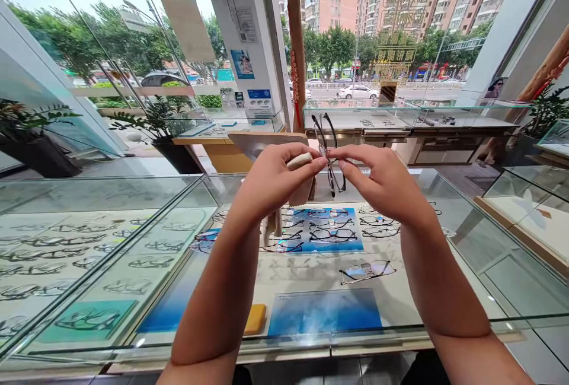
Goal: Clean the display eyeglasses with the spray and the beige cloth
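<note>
A pair of dark-framed eyeglasses (332, 131) is held up in front of me above the glass counter, tilted on end. My left hand (284, 174) pinches it near the middle, with a beige cloth (299, 196) also gripped; its serrated edge and a loose end hang below the palm. From the other side, my right hand (377, 180) grips the same eyeglasses between thumb and fingers. Below, inside the case, several eyeglass frames (333, 235) rest in rows on a blue card. One separate pair of glasses (368, 271) lies closer to me.
The glass display counter (331, 337) runs across in front of me. It contains a blue sheet (326, 311) and a yellow case (255, 320). More frames (57, 242) fill the left section. Further display cases (364, 118), a wooden post (295, 47) and potted plants (164, 130) stand near the windows.
</note>
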Available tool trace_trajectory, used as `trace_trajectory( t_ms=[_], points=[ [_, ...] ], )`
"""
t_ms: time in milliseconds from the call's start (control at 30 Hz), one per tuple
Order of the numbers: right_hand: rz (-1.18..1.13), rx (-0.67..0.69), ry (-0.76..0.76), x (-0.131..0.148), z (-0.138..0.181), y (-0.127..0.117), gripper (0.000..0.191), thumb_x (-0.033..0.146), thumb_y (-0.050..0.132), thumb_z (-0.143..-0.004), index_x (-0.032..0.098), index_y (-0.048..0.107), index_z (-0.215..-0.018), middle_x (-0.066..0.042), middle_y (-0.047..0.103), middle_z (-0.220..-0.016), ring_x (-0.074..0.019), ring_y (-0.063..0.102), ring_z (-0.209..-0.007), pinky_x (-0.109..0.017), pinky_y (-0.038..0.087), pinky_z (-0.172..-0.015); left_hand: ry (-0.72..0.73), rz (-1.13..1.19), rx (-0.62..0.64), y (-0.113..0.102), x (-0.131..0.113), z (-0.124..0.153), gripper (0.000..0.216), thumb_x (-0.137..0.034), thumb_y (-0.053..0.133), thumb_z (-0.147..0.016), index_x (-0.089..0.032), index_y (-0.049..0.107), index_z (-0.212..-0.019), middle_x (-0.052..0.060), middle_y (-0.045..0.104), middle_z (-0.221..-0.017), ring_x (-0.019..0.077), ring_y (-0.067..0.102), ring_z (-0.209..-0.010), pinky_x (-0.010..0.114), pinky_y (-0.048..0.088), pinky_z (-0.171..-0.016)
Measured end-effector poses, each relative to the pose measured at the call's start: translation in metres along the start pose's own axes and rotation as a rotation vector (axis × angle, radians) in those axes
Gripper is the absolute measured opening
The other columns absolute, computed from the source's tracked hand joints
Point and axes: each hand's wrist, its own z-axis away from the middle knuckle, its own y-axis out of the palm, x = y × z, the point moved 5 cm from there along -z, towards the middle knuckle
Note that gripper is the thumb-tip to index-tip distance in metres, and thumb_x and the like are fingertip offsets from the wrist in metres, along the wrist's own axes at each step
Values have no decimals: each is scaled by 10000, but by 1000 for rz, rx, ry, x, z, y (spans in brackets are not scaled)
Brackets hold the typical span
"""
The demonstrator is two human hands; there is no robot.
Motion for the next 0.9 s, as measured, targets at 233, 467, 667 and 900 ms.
trace_trajectory(
  t_ms=[233,467,667,900],
  points=[
    [-56,-14,20,-6,-1,-2,313,284,614,-1068,270,851,-1272,-47,854,-1334,-293,788,-1238,-453,580,-1061,19,-28,-112,2,5,-5,263,-430,727,-926,-184,808,-879,35,788,-831,204,694,-788,308,528,-748],
    [-147,-7,-15,-2,-1,-2,296,280,634,-1054,280,861,-1244,-32,856,-1325,-285,783,-1254,-440,583,-1086,-20,173,-70,9,15,-10,411,-588,866,-836,-193,808,-937,67,811,-919,212,710,-827,289,536,-701],
    [-222,-123,8,-6,-4,3,197,328,684,-1038,270,857,-1112,-37,875,-1179,-268,792,-1141,-440,586,-1060,-11,266,-117,10,20,-13,442,-581,936,-773,-190,802,-927,62,799,-914,198,697,-805,290,529,-707],
    [-429,-280,135,-22,-10,14,160,366,806,-938,240,709,-919,-25,798,-945,-194,729,-900,-366,591,-882,66,151,-217,8,13,-12,329,-501,884,-801,-197,774,-859,45,759,-833,195,652,-771,294,502,-680]
  ],
)
